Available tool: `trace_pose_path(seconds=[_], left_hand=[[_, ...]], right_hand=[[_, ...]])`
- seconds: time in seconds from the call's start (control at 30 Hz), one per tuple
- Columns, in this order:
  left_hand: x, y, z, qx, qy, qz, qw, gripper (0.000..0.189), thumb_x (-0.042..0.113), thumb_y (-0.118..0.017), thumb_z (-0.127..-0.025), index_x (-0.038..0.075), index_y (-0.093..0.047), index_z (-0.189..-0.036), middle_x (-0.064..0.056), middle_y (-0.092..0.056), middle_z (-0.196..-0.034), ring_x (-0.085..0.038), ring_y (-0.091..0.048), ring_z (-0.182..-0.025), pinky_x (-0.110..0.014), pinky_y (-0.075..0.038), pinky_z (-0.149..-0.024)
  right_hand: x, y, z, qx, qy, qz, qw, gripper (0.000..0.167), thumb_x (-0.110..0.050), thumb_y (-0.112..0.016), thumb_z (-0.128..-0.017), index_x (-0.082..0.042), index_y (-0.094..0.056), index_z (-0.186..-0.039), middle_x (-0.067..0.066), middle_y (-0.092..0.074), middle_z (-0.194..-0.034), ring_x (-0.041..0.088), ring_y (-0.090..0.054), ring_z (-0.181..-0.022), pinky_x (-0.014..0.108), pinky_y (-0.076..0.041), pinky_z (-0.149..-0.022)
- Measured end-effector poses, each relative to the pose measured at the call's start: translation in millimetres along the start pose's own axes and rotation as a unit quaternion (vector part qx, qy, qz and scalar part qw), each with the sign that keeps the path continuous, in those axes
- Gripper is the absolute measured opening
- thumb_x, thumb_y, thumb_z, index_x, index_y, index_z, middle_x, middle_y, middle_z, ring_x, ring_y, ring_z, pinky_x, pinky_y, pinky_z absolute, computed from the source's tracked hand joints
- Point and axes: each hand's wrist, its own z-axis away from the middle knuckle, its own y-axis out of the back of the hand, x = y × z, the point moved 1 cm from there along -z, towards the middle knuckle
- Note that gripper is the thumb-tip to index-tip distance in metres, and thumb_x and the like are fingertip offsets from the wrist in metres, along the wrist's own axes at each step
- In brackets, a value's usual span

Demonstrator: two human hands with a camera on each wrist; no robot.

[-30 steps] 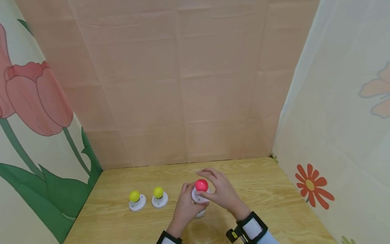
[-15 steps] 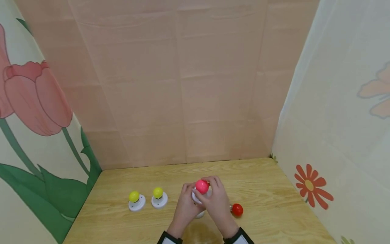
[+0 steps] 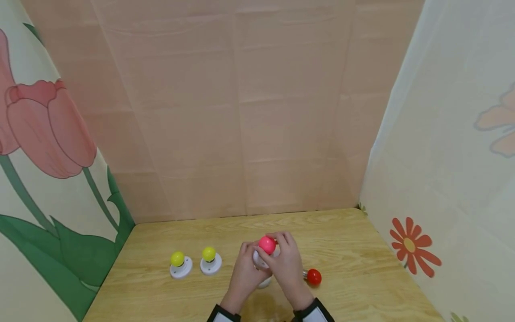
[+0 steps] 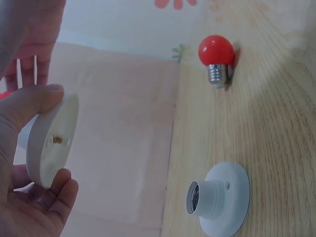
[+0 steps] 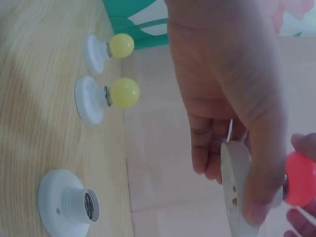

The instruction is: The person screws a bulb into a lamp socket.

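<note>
Above the table, my left hand (image 3: 246, 272) holds a round white bulb socket (image 5: 235, 173) by its rim, the hollow underside showing in the left wrist view. A pinkish-red light bulb (image 3: 267, 245) sits in that socket, and a bit of its metal base shows between them in the right wrist view. My right hand (image 3: 287, 270) pinches the bulb with thumb and fingers. Beneath the hands stands a second white socket (image 4: 215, 197) with nothing in its opening. To the right of the hands, another red bulb (image 3: 314, 277) lies on its side.
Two white sockets with yellow bulbs (image 3: 177, 259) stand on the left of the wooden table (image 3: 145, 290). A pinkish-brown cloth (image 3: 201, 112) hangs behind the table. Flower-printed sheets (image 3: 434, 179) border both sides.
The right hand has come in from the right and its spread fingers have closed around the bulb. This uncovers the red bulb lying on the table. The left hand stays almost still.
</note>
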Motion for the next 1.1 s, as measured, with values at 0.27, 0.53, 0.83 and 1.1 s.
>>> trace_pose_path(seconds=[0.27,0.53,0.83,1.1], left_hand=[[-3.9,4.1,0.4,0.018,-0.025,0.005,0.9995,0.077,0.036,-0.087,-0.066,0.012,-0.055,-0.132,0.000,-0.053,-0.115,-0.021,-0.058,-0.109,-0.044,-0.052,-0.092],[-6.7,3.3,1.6,0.012,-0.024,0.024,0.9993,0.076,0.038,-0.088,-0.066,0.013,-0.056,-0.131,0.003,-0.052,-0.114,-0.018,-0.057,-0.109,-0.042,-0.050,-0.093],[-8.2,1.6,2.0,0.015,-0.033,0.014,0.9992,0.078,0.040,-0.088,-0.066,0.013,-0.055,-0.132,0.003,-0.053,-0.115,-0.018,-0.058,-0.109,-0.041,-0.050,-0.093],[-9.4,1.2,1.6,0.017,-0.036,0.009,0.9992,0.078,0.038,-0.088,-0.065,0.013,-0.056,-0.132,0.001,-0.054,-0.116,-0.019,-0.058,-0.108,-0.042,-0.051,-0.093]], right_hand=[[17.9,12.7,-15.2,-0.166,0.087,-0.178,0.9661,0.046,-0.022,-0.077,-0.080,-0.018,-0.064,-0.124,-0.002,-0.063,-0.124,0.021,-0.059,-0.117,0.045,-0.050,-0.096],[33.0,19.3,-27.6,-0.315,0.092,-0.255,0.9097,0.043,-0.023,-0.063,-0.093,-0.023,-0.056,-0.135,-0.001,-0.055,-0.138,0.026,-0.048,-0.131,0.059,-0.037,-0.105],[44.4,17.1,-28.3,-0.381,0.057,-0.318,0.8664,0.045,-0.021,-0.056,-0.097,-0.025,-0.049,-0.141,0.002,-0.046,-0.147,0.024,-0.039,-0.138,0.064,-0.029,-0.108],[46.1,16.0,-25.2,-0.366,0.053,-0.322,0.8713,0.055,-0.016,-0.061,-0.095,-0.022,-0.043,-0.146,0.005,-0.034,-0.156,0.030,-0.027,-0.145,0.070,-0.021,-0.107]])
